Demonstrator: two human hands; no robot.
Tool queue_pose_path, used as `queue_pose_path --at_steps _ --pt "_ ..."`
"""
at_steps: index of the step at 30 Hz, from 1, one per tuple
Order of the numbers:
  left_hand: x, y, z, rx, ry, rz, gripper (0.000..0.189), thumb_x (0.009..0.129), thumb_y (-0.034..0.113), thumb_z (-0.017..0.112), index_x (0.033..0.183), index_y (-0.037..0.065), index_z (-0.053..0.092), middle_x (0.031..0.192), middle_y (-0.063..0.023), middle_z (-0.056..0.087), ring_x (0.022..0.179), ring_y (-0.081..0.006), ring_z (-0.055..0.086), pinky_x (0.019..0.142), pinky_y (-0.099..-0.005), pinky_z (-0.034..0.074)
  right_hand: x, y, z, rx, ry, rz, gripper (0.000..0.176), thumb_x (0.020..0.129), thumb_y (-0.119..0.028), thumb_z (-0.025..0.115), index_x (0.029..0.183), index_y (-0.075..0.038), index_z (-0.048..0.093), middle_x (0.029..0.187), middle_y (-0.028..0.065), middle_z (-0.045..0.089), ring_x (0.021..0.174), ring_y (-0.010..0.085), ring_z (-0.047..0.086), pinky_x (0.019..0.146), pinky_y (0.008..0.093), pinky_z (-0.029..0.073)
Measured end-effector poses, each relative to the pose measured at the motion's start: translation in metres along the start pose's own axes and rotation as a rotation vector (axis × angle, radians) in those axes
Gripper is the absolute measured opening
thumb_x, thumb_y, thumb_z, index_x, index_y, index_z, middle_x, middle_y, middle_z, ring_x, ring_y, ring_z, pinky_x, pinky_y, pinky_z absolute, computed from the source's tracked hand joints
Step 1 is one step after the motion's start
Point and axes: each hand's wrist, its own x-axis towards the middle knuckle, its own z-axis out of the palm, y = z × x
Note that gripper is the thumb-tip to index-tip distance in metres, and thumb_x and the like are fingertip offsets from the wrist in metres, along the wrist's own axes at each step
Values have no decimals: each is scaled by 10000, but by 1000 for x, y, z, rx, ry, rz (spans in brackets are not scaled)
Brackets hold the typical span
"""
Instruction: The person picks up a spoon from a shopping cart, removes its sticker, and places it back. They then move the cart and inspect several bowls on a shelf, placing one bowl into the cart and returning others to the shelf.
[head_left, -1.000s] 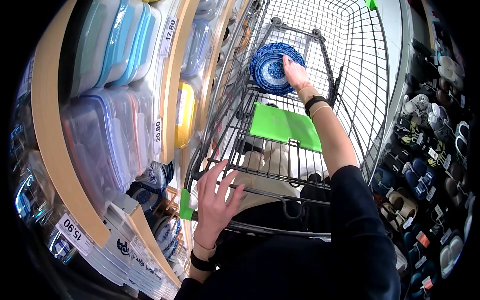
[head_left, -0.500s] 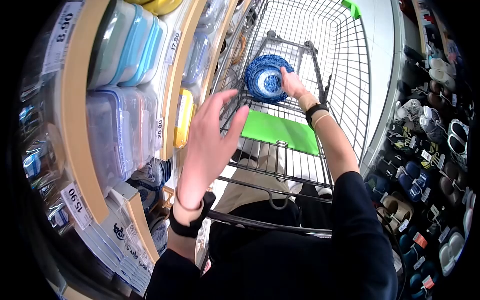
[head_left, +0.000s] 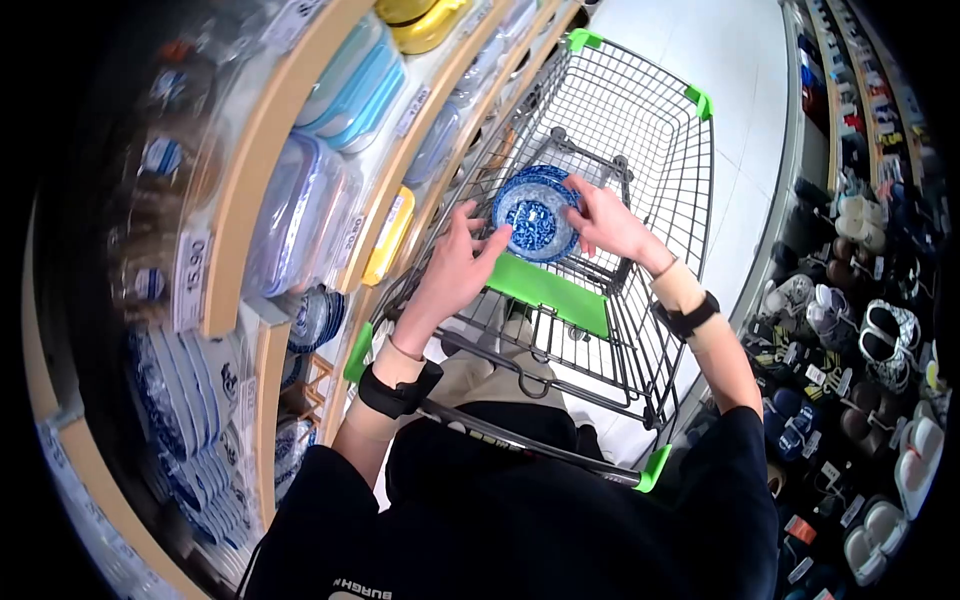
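Observation:
Blue-and-white patterned dishes [head_left: 532,224] sit stacked in the shopping cart [head_left: 672,205], in the basket just past its green flap [head_left: 548,293]. My right hand [head_left: 610,225] is over the right edge of the stack, its fingers apart and bent, fingertips right at the rim. On the other side, my left hand [head_left: 458,268] hovers near the lower left of the stack with thumb and fingers spread. Nothing shows inside the left hand. Both wrists wear dark bands.
Shelves on the left hold plastic food containers [head_left: 290,215], a yellow box [head_left: 390,235] and stacked blue-and-white plates [head_left: 175,390]. The cart's handle [head_left: 530,455] is close to my body. A rack of shoes [head_left: 800,420] lines the right side.
My left hand has moved forward and right toward the dishes. The right hand has opened out beside their rim. The top dish now shows a different pattern, and the view has shifted.

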Motion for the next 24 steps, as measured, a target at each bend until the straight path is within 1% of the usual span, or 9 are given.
queue_pose_path --at_steps 4,5,11,12,15,19,20,21,24 --pt "-28 -2 -9 -224 -59 34 680 977 391 621 1421 -62 376 1272 -264 599 1015 -314 700 831 -402 563 -30 -68 11 19 -47 -40 297 994 -76 527 1247 60 448 568 100 609 467 178 636 482 307 508" --pt "-42 9 -9 -488 -59 -78 517 980 240 618 1399 -4 436 1266 -129 607 1061 -204 661 793 -337 591 -36 -81 16 29 -57 -42 289 997 -77 526 1241 57 449 564 95 607 466 172 636 475 302 504" --pt "-103 -24 -39 -486 75 63 518 849 66 614 1354 -1 518 1232 -116 642 1082 -198 626 961 -342 485 -65 -128 70 103 -45 22 357 977 -128 570 1241 91 470 601 134 631 484 189 649 457 305 529" --pt "-112 -26 -45 -475 93 97 533 844 62 612 1363 -5 511 1229 -116 645 1090 -209 622 978 -349 476 -66 -134 80 190 -153 70 405 973 -147 587 1274 95 465 712 156 673 513 190 665 463 296 549" --pt "-143 -30 -65 -285 149 213 551 833 31 578 1374 -31 490 1193 -197 663 1094 -246 655 976 -365 482 -81 -157 109 266 -245 85 297 994 -168 577 1130 95 600 923 158 703 545 182 665 516 280 557" --pt "-180 -26 -87 -119 260 476 535 856 -17 569 1384 34 502 1168 -227 677 1075 -341 684 939 -387 513 -103 -183 144 -2 -53 -196 314 970 -58 538 1281 -21 535 791 158 684 660 247 697 630 361 540" --pt "-188 -26 -91 -93 294 535 533 857 -26 575 1381 46 508 1174 -222 676 1080 -355 680 939 -389 515 -106 -190 152 -90 0 -281 402 915 10 551 1311 -44 508 838 198 686 768 335 718 711 391 551" --pt "-198 -27 -95 -116 312 519 481 871 -51 594 1344 30 557 1235 -152 663 1163 -235 635 1000 -341 476 -105 -186 163 -125 79 -437 460 877 45 555 1323 -46 493 884 211 690 814 364 717 744 395 555" --pt "-217 -30 -108 -13 419 748 558 823 -12 677 1354 71 530 1260 -183 639 1160 -374 630 964 -406 528 -108 -187 181 -261 190 -728 634 760 76 619 1361 -41 456 1123 238 652 1008 411 673 819 415 566"
